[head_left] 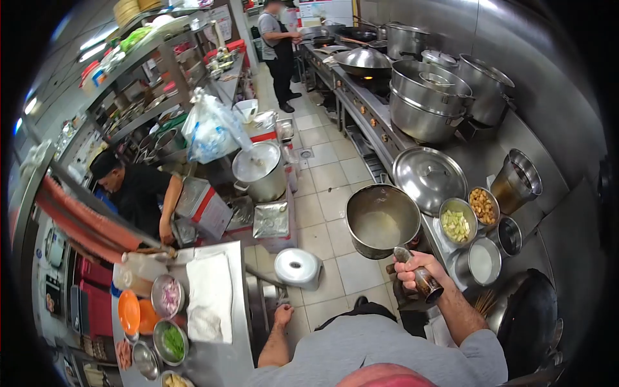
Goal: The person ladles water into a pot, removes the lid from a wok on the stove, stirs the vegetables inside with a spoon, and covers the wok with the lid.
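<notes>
My right hand [419,269] is wrapped around the dark, worn handle of a deep saucepan [382,222]. The saucepan hangs over the floor beside the stove, with a little cloudy pale liquid or residue at its bottom. My left hand [284,314] is low by the edge of the steel table, its fingers curled and nothing visible in them. Right of the saucepan, a large domed lid [429,177] lies on the counter. Near it stand a bowl of pale green chopped vegetable [458,222], a bowl of browned cubes [483,205] and a pot of white liquid [483,261].
A grey plastic stool [298,267] stands on the tiled floor. The left table [232,361] carries a white towel [209,297] and several bowls. Large pots [429,106] and a covered wok [364,61] sit along the stove. Two other people work at left [138,193] and far back [277,51].
</notes>
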A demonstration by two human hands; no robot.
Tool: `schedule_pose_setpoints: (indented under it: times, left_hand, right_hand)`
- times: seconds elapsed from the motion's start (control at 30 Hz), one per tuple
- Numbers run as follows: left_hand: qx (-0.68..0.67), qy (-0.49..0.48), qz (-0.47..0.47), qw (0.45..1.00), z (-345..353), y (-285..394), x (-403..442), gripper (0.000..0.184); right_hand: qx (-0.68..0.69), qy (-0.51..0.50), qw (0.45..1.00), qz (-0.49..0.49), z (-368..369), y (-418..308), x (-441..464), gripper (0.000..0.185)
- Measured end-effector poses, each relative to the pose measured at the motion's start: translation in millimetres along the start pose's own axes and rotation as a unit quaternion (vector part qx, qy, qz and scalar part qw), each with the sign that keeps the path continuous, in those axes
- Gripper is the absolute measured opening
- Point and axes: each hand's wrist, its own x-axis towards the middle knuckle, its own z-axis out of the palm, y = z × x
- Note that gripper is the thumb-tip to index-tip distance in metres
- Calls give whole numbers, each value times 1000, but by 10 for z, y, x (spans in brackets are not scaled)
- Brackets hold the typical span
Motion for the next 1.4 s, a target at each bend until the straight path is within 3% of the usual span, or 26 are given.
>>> schedule_pose_setpoints:
  times: [0.13, 0.2, 0.33, 0.47, 0.5, 0.53, 0.63, 0.73, 0.8, 0.87, 0.9, 0.93, 1.0, 1.07, 1.13, 1.2, 1.27, 1.4]
  left_hand:
    - [47, -26, 23, 998, 68, 439, 582, 35]
    - [29, -64, -29, 997, 166, 543, 842, 36]
    - [156, -82, 3, 984, 238, 797, 1259, 36]
    - [39, -83, -73, 993, 208, 1202, 1468, 34]
    - [-2, -88, -97, 991, 231, 1316, 1549, 33]
    - [-1, -88, -96, 992, 244, 1457, 1661, 33]
    - [-19, -46, -68, 996, 193, 1839, 2060, 26]
    - [13, -91, -57, 994, 31, 2202, 2660, 25]
    - [-50, -120, -58, 990, -51, 2386, 3145, 24]
    - [17, -144, -59, 988, -148, 2652, 3706, 24]
    - [178, -91, 48, 979, -165, 2783, 3965, 23]
    - [182, -97, 50, 977, -272, 2968, 4144, 23]
    - [51, -135, 76, 987, -480, 3549, 4560, 22]
    - [-35, -166, 40, 985, -489, 3801, 5263, 21]
    - [3, -146, 100, 984, -640, 4329, 5631, 21]
    - [-64, -145, 127, 979, -555, 4627, 6219, 22]
    - [-64, -162, 127, 976, -457, 5049, 6615, 23]
    - [-74, -198, 121, 970, -193, 5989, 7114, 26]
  right_hand:
    - [-3, 0, 1000, 3, -70, -553, 452, 25]
    - [-6, 4, 1000, -1, -89, -863, 687, 22]
    - [-66, 16, 998, 12, -94, -1573, 1143, 16]
    - [-65, -12, 997, 31, -150, -2200, 1675, 15]
    - [-64, -6, 997, 34, -138, -2368, 1805, 23]
    - [-66, -2, 997, 30, -134, -2539, 1941, 31]
    - [-52, -28, 998, 25, -201, -2937, 2400, 31]
    - [-61, -29, 998, 5, -108, -3337, 2849, 31]
    - [-52, 1, 999, -13, -3, -3553, 3134, 33]
    - [-52, 12, 998, -35, 78, -3802, 3425, 34]
    - [-38, 20, 998, -44, 117, -3926, 3555, 34]
    - [-23, 27, 998, -49, 158, -4032, 3688, 33]
    - [5, 32, 997, -67, 263, -4301, 3956, 33]
    - [11, 18, 995, -98, 370, -4576, 4182, 35]
    - [27, 36, 990, -136, 492, -4843, 4378, 35]
    - [64, 32, 988, -138, 555, -5150, 4554, 36]
    - [105, 53, 983, -140, 681, -5470, 4679, 36]
    - [48, 97, 980, -169, 835, -6214, 4929, 36]
